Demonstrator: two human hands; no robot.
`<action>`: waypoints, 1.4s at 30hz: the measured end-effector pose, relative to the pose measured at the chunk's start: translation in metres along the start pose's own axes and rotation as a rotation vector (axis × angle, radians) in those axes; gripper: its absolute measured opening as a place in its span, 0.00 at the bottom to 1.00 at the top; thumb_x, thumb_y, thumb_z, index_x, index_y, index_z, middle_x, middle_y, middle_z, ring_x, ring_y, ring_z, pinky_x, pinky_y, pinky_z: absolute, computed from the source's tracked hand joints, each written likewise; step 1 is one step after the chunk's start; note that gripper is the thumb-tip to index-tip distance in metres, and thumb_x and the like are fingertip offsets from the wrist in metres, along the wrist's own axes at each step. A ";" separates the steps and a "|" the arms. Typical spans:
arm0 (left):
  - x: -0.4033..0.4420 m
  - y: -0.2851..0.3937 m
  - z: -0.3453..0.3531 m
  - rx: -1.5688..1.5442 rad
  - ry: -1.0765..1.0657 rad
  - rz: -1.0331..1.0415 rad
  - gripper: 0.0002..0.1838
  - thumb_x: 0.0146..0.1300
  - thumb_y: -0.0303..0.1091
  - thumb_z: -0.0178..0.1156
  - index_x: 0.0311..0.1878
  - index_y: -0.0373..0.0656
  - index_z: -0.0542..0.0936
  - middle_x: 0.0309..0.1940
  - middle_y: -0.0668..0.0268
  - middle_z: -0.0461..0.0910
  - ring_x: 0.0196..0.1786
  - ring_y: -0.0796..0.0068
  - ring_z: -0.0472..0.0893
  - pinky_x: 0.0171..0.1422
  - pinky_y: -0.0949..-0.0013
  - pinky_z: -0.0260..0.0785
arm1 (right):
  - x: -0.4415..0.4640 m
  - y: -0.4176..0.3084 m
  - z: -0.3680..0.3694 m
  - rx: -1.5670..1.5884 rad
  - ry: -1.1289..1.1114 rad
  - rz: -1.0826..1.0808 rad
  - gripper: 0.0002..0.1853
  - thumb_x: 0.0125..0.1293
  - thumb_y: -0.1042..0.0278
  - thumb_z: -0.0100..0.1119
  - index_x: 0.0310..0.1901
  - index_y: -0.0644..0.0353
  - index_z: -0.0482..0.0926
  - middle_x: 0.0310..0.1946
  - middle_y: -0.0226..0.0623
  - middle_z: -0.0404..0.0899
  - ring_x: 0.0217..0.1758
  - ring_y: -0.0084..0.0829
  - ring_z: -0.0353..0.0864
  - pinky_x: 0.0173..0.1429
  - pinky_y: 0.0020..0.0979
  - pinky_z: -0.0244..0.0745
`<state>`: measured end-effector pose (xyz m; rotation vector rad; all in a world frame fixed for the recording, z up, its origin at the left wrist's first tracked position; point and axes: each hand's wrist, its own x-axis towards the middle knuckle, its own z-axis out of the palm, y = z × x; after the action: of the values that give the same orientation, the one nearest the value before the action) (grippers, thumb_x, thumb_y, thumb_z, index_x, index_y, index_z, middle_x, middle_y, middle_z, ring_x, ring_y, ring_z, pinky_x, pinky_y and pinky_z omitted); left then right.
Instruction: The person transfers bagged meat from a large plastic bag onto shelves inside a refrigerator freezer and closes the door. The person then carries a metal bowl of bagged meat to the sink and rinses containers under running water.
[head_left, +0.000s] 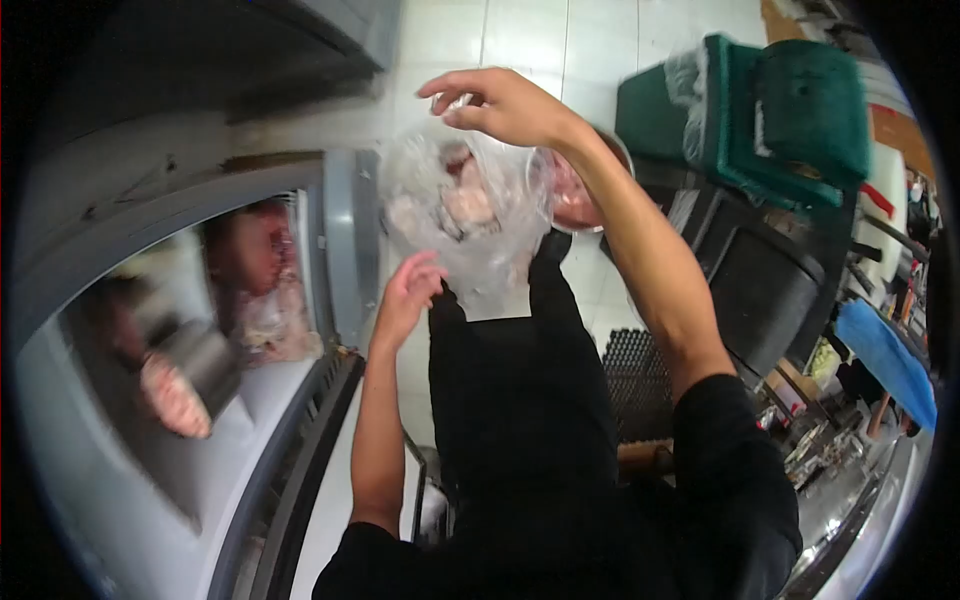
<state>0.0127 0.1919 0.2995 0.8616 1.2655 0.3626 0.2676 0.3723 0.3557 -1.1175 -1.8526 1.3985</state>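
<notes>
A clear plastic bag (pixel 415 170) with pale pink meat (pixel 468 200) in it lies on the floor by my feet. My right hand (pixel 500 105) hangs above the bag's far side, fingers loosely curved and apart, holding nothing. Lower and to the left, my left hand (pixel 408 292) is near the bag's near-left edge, its fingers slightly blurred but spread, with nothing in them. Beside the bag on the right stands a round bowl (pixel 628 160) of reddish meat (pixel 572 192), partly covered by my right forearm.
An open chest freezer (pixel 352 250) on the left holds bagged meat (pixel 275 310) and a blurred metal container (pixel 205 360). Green bins (pixel 740 120) and a black bin (pixel 770 290) stand at right. A black perforated mat (pixel 638 385) lies near my legs.
</notes>
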 end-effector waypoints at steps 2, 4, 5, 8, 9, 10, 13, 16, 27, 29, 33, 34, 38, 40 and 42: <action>0.060 -0.060 0.008 0.089 0.033 -0.023 0.19 0.62 0.33 0.55 0.56 0.41 0.71 0.42 0.65 0.80 0.36 0.79 0.76 0.40 0.75 0.68 | -0.039 0.106 0.044 0.121 0.020 0.178 0.21 0.56 0.76 0.51 0.53 0.57 0.75 0.41 0.36 0.80 0.40 0.26 0.78 0.47 0.27 0.73; 0.145 -0.141 0.013 0.543 0.273 0.157 0.15 0.61 0.34 0.56 0.50 0.38 0.75 0.43 0.57 0.80 0.46 0.62 0.79 0.52 0.65 0.69 | -0.067 0.208 0.104 0.234 0.028 0.363 0.21 0.56 0.77 0.50 0.53 0.57 0.75 0.41 0.36 0.80 0.41 0.26 0.78 0.47 0.27 0.73; 0.182 -0.176 0.017 0.522 0.278 0.064 0.15 0.61 0.35 0.57 0.50 0.40 0.76 0.44 0.57 0.80 0.49 0.67 0.79 0.54 0.68 0.68 | -0.080 0.255 0.142 0.249 0.042 0.425 0.20 0.54 0.75 0.50 0.51 0.58 0.77 0.40 0.39 0.81 0.42 0.30 0.79 0.48 0.29 0.73; 0.251 -0.269 0.034 0.629 0.104 0.025 0.19 0.58 0.32 0.57 0.55 0.42 0.74 0.49 0.53 0.78 0.54 0.57 0.76 0.59 0.63 0.66 | -0.112 0.390 0.246 0.341 0.073 0.545 0.18 0.52 0.72 0.51 0.45 0.60 0.79 0.39 0.43 0.82 0.44 0.35 0.81 0.50 0.32 0.73; 0.265 -0.306 0.042 0.638 0.020 -0.068 0.23 0.57 0.33 0.58 0.58 0.43 0.72 0.52 0.52 0.76 0.55 0.56 0.75 0.60 0.62 0.65 | -0.124 0.423 0.278 0.377 0.123 0.574 0.16 0.51 0.70 0.51 0.42 0.60 0.80 0.40 0.44 0.81 0.44 0.36 0.81 0.50 0.32 0.73; 0.270 -0.337 0.047 0.645 -0.058 -0.157 0.27 0.55 0.34 0.58 0.61 0.44 0.69 0.55 0.51 0.74 0.57 0.55 0.73 0.62 0.62 0.63 | -0.138 0.446 0.303 0.409 0.097 0.608 0.16 0.51 0.70 0.51 0.42 0.60 0.80 0.40 0.44 0.81 0.44 0.36 0.81 0.50 0.32 0.73; 0.254 -0.414 0.062 0.952 -0.495 -0.216 0.33 0.50 0.37 0.58 0.62 0.45 0.66 0.54 0.48 0.73 0.58 0.52 0.72 0.61 0.58 0.64 | -0.168 0.525 0.327 -0.193 -0.415 0.763 0.16 0.51 0.66 0.53 0.42 0.62 0.78 0.42 0.47 0.79 0.47 0.40 0.78 0.54 0.34 0.71; 0.226 -0.370 0.053 0.814 -0.936 -0.581 0.43 0.48 0.44 0.62 0.68 0.48 0.58 0.63 0.48 0.63 0.62 0.50 0.68 0.65 0.56 0.61 | -0.210 0.529 0.305 -0.166 0.221 1.146 0.27 0.53 0.56 0.56 0.51 0.66 0.72 0.51 0.52 0.74 0.56 0.46 0.73 0.60 0.39 0.68; 0.232 -0.346 -0.080 0.519 0.621 -0.369 0.51 0.51 0.36 0.66 0.71 0.46 0.42 0.70 0.46 0.47 0.65 0.49 0.63 0.66 0.59 0.60 | -0.138 0.500 0.313 0.537 0.196 1.346 0.17 0.58 0.66 0.54 0.47 0.66 0.74 0.42 0.39 0.75 0.36 0.28 0.77 0.34 0.32 0.73; 0.232 -0.316 -0.098 0.447 0.733 -0.095 0.50 0.51 0.28 0.64 0.71 0.43 0.41 0.70 0.48 0.45 0.64 0.55 0.66 0.65 0.62 0.63 | -0.095 0.502 0.339 0.948 0.691 1.253 0.21 0.57 0.64 0.56 0.52 0.64 0.70 0.41 0.38 0.75 0.37 0.28 0.75 0.36 0.34 0.72; 0.229 -0.268 -0.092 0.447 0.639 0.195 0.52 0.50 0.25 0.65 0.71 0.42 0.39 0.70 0.50 0.45 0.59 0.60 0.69 0.56 0.68 0.69 | -0.069 0.495 0.362 0.618 0.821 1.437 0.25 0.56 0.64 0.58 0.55 0.60 0.68 0.42 0.38 0.74 0.41 0.30 0.73 0.40 0.34 0.71; 0.232 -0.259 -0.086 0.403 0.636 0.164 0.51 0.50 0.24 0.65 0.71 0.41 0.41 0.70 0.50 0.45 0.59 0.60 0.68 0.58 0.67 0.67 | -0.070 0.478 0.356 0.695 0.753 1.298 0.26 0.53 0.65 0.59 0.55 0.63 0.69 0.43 0.41 0.74 0.43 0.32 0.73 0.43 0.35 0.71; 0.242 -0.269 -0.082 0.577 0.595 0.080 0.49 0.49 0.25 0.65 0.71 0.39 0.44 0.70 0.48 0.45 0.66 0.55 0.61 0.68 0.63 0.56 | -0.091 0.475 0.342 0.483 0.443 0.950 0.32 0.52 0.64 0.57 0.62 0.54 0.66 0.51 0.44 0.74 0.54 0.39 0.72 0.56 0.35 0.68; 0.241 -0.283 -0.075 0.725 0.567 0.046 0.49 0.49 0.26 0.65 0.70 0.38 0.46 0.70 0.47 0.46 0.69 0.53 0.56 0.71 0.62 0.51 | -0.117 0.497 0.340 0.057 0.209 0.779 0.32 0.53 0.61 0.57 0.64 0.45 0.66 0.58 0.42 0.70 0.60 0.41 0.69 0.62 0.37 0.64; 0.238 -0.287 -0.066 0.874 0.533 0.017 0.48 0.49 0.26 0.66 0.70 0.37 0.47 0.69 0.46 0.47 0.72 0.51 0.50 0.73 0.61 0.46 | -0.143 0.502 0.334 -0.308 -0.228 0.926 0.33 0.54 0.63 0.55 0.65 0.42 0.64 0.65 0.44 0.62 0.64 0.46 0.66 0.67 0.41 0.60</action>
<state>-0.0381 0.1900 -0.0756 1.5770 1.9616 0.0227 0.2080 0.1401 -0.2156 -2.2407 -1.8045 1.7914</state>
